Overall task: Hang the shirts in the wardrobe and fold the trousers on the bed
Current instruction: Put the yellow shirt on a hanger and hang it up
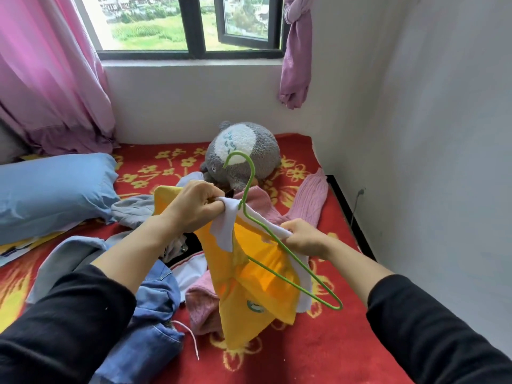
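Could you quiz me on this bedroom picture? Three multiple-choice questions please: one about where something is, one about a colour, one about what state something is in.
1. Where is the grey plush toy?
A. on the windowsill
B. on the bed, below the window
C. on the floor

2. What colour is the hanger?
A. green
B. black
C. white

3. What state is the yellow shirt in?
A. folded flat, untouched
B. held up by the left hand and right hand
C. hanging in a wardrobe

Answers: 1 B, it sits on the red bedcover under the sill; 2 A, the wire is bright green; 3 B, both hands grip its white collar.
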A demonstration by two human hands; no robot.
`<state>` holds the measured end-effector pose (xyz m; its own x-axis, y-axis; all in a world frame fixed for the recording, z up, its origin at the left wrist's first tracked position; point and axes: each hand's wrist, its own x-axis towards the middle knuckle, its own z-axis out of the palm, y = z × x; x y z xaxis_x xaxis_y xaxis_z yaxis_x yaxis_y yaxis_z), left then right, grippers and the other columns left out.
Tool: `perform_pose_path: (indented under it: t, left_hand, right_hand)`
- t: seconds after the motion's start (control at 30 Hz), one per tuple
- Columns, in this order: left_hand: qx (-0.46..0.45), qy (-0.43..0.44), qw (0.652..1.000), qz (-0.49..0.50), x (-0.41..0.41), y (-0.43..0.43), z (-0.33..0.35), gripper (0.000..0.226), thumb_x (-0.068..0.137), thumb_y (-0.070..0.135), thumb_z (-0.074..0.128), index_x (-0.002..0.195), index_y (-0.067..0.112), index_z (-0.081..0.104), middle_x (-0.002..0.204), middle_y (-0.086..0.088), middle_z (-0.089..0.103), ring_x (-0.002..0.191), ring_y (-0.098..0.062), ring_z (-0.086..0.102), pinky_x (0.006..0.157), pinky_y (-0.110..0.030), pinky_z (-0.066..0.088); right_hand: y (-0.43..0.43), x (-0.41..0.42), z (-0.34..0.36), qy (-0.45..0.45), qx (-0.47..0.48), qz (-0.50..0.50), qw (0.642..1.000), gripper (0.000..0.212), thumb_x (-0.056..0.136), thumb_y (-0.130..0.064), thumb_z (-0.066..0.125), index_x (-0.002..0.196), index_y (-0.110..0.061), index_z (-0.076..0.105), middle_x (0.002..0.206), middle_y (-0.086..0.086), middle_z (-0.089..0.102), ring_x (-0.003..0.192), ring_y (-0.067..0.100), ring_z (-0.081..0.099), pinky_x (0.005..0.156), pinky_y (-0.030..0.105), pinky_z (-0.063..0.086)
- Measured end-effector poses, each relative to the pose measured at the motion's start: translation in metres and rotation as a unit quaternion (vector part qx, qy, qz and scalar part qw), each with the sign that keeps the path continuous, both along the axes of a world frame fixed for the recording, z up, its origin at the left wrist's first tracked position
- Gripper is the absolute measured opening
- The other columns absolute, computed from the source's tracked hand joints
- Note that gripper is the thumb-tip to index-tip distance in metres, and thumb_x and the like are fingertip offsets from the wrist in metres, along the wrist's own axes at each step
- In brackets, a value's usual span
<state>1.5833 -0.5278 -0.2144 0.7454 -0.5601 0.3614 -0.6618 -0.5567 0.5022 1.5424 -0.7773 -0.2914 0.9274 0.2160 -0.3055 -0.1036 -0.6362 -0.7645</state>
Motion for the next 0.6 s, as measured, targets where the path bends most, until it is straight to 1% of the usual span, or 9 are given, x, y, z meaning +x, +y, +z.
perform_pose_path:
  t: [0.07, 0.13, 0.2, 0.27, 0.33, 0.4, 0.47, 0.53, 0.6]
  left_hand:
    - [0.020, 0.001, 1.000, 0.016, -0.002, 0.005, -0.006, 0.030, 0.066, 0.018, 0.044, 0.046, 0.021, 0.022, 0.046, 0.005, 0.021, 0.047, -0.012, 0.019, 0.045, -0.022, 0.015]
    - [0.019, 0.001, 0.999, 0.037, -0.002, 0.008, -0.009, 0.031, 0.068, 0.015, 0.045, 0.046, 0.019, 0.023, 0.045, 0.004, 0.021, 0.047, -0.011, 0.016, 0.047, -0.023, 0.013]
    - [0.020, -0.006, 0.997, 0.070, -0.002, 0.012, -0.008, 0.031, 0.069, 0.015, 0.046, 0.047, 0.016, 0.025, 0.045, 0.001, 0.022, 0.047, -0.011, 0.015, 0.047, -0.025, 0.013]
    - [0.042, -0.015, 0.993, 0.107, -0.001, 0.020, -0.011, 0.028, 0.069, 0.016, 0.045, 0.047, 0.013, 0.028, 0.044, -0.001, 0.023, 0.048, -0.013, 0.016, 0.047, -0.028, 0.014]
    - [0.063, -0.020, 0.988, 0.138, -0.001, 0.027, -0.018, 0.028, 0.069, 0.019, 0.044, 0.047, 0.012, 0.028, 0.044, -0.003, 0.026, 0.047, -0.016, 0.018, 0.047, -0.030, 0.016]
    - [0.081, -0.027, 0.985, 0.151, -0.001, 0.031, -0.025, 0.028, 0.071, 0.020, 0.042, 0.047, 0.016, 0.027, 0.043, -0.004, 0.029, 0.046, -0.019, 0.023, 0.048, -0.031, 0.018]
    - [0.102, -0.032, 0.981, 0.162, -0.001, 0.030, -0.029, 0.028, 0.073, 0.021, 0.040, 0.049, 0.019, 0.025, 0.045, -0.001, 0.031, 0.047, -0.023, 0.030, 0.048, -0.032, 0.020]
    - [0.115, -0.032, 0.978, 0.170, -0.002, 0.022, -0.029, 0.029, 0.075, 0.022, 0.038, 0.050, 0.021, 0.025, 0.048, 0.001, 0.033, 0.050, -0.025, 0.035, 0.049, -0.032, 0.021]
    - [0.114, -0.024, 0.976, 0.184, -0.002, 0.013, -0.028, 0.036, 0.082, 0.018, 0.041, 0.050, 0.022, 0.025, 0.049, 0.002, 0.032, 0.049, -0.022, 0.033, 0.048, -0.032, 0.019]
  right_hand:
    - [-0.006, 0.001, 0.004, -0.070, -0.092, -0.022, 0.993, 0.028, 0.078, -0.004, 0.060, 0.063, -0.021, 0.044, 0.067, -0.001, 0.047, 0.064, 0.013, 0.045, 0.052, 0.027, 0.030]
    - [-0.015, 0.003, 0.006, -0.111, -0.196, -0.029, 0.974, 0.033, 0.079, -0.003, 0.057, 0.064, -0.023, 0.036, 0.073, 0.002, 0.049, 0.070, 0.019, 0.047, 0.049, 0.028, 0.027]
    - [-0.031, 0.004, 0.004, -0.100, -0.236, -0.061, 0.965, 0.031, 0.080, -0.004, 0.054, 0.064, -0.024, 0.037, 0.077, 0.003, 0.053, 0.073, 0.022, 0.050, 0.048, 0.029, 0.029]
    - [-0.048, 0.002, -0.001, -0.068, -0.255, -0.097, 0.960, 0.022, 0.077, -0.005, 0.052, 0.064, -0.019, 0.042, 0.077, 0.006, 0.057, 0.075, 0.028, 0.056, 0.047, 0.029, 0.031]
    - [-0.060, -0.002, -0.006, -0.038, -0.245, -0.129, 0.960, 0.014, 0.071, -0.002, 0.052, 0.066, -0.014, 0.047, 0.074, 0.010, 0.057, 0.074, 0.032, 0.059, 0.049, 0.028, 0.034]
    - [-0.064, -0.005, -0.007, -0.012, -0.201, -0.162, 0.966, 0.013, 0.069, 0.002, 0.053, 0.067, -0.010, 0.050, 0.071, 0.011, 0.055, 0.068, 0.029, 0.059, 0.051, 0.026, 0.040]
    - [-0.062, -0.003, -0.006, 0.004, -0.159, -0.189, 0.969, 0.014, 0.071, 0.006, 0.051, 0.070, -0.008, 0.054, 0.071, 0.011, 0.055, 0.061, 0.026, 0.060, 0.048, 0.025, 0.045]
    - [-0.058, 0.001, -0.001, 0.011, -0.136, -0.220, 0.966, 0.015, 0.073, 0.008, 0.050, 0.077, -0.005, 0.059, 0.075, 0.014, 0.058, 0.057, 0.025, 0.061, 0.041, 0.022, 0.044]
    - [-0.050, 0.007, 0.007, -0.003, -0.099, -0.250, 0.963, 0.015, 0.073, 0.007, 0.053, 0.084, 0.000, 0.061, 0.081, 0.018, 0.062, 0.058, 0.026, 0.064, 0.038, 0.021, 0.045]
